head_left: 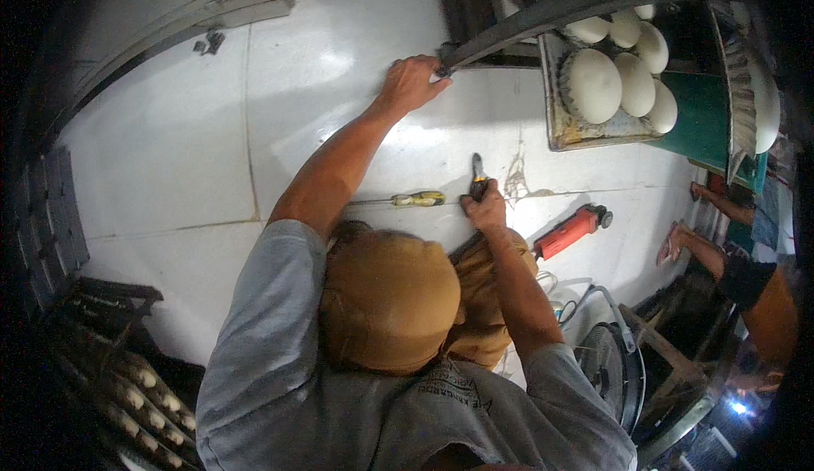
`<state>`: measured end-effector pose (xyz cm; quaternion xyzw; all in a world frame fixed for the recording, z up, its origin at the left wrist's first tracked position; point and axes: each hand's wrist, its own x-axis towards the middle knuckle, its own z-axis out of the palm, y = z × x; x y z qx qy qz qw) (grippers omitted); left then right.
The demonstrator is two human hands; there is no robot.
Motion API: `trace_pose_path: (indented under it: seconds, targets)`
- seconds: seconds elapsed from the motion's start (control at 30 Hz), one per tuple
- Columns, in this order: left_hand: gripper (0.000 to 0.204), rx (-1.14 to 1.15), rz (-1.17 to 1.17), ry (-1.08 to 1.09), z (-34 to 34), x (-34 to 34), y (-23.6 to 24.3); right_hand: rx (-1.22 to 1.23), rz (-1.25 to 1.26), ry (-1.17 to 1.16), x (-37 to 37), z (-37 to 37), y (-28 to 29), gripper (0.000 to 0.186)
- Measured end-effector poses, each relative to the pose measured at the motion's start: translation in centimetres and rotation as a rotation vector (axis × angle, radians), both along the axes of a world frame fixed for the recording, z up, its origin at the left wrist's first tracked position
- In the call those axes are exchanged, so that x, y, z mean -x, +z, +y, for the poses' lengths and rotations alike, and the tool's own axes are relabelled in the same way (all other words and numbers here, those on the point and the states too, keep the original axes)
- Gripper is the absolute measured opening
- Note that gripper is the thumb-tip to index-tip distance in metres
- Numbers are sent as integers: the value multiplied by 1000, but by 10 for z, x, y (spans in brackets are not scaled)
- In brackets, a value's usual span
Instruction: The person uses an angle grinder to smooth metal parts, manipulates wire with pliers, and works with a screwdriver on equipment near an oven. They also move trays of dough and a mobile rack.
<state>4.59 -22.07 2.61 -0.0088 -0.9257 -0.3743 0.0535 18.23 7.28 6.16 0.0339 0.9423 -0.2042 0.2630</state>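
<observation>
My left hand (414, 78) is closed around a small dark fitting at the lower end of a dark metal frame bar (509, 28), at the top of the view. My right hand (485, 208) grips dark pliers with yellow on the handle (478, 170), held just above the white tiled floor (170, 174). A screwdriver (417, 198) with a yellow handle lies left of my right hand. A red angle grinder (566, 232) lies to the right of that hand. My bent knee (390, 301) in tan trousers is between my forearms.
Metal trays (555, 140) of white eggs stand at upper right. A round fan (610, 369) is at lower right. Another person's bare legs (712, 259) show at the right edge. More egg racks (144, 395) are at lower left. Small dark pieces (209, 43) lie at upper left.
</observation>
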Motion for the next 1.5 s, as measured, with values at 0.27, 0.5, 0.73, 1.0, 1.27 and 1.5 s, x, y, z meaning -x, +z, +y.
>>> trace_pose_path:
  seconds: [0.27, 0.5, 0.73, 1.0, 1.27, 1.5]
  targets:
    - [37, 17, -157, 38, -13, -17, 9, -95, 24, -53, -2, 23, 5, 61]
    - [36, -232, -434, -116, -7, -139, 34, -138, 153, -333, -5, 126, 20, 56]
    - [42, 38, -234, -335, 11, -258, 14, -73, 247, -470, -72, 161, 52, 55]
    - [33, 277, -51, -278, -79, -255, 12, -80, 571, -715, -115, 190, 54, 54]
    - [33, 300, -116, -180, -102, -259, 20, -125, 514, -965, -93, 218, 33, 56]
    - [34, 329, -144, -142, -105, -250, 25, -173, 295, -1020, -53, 223, 35, 73]
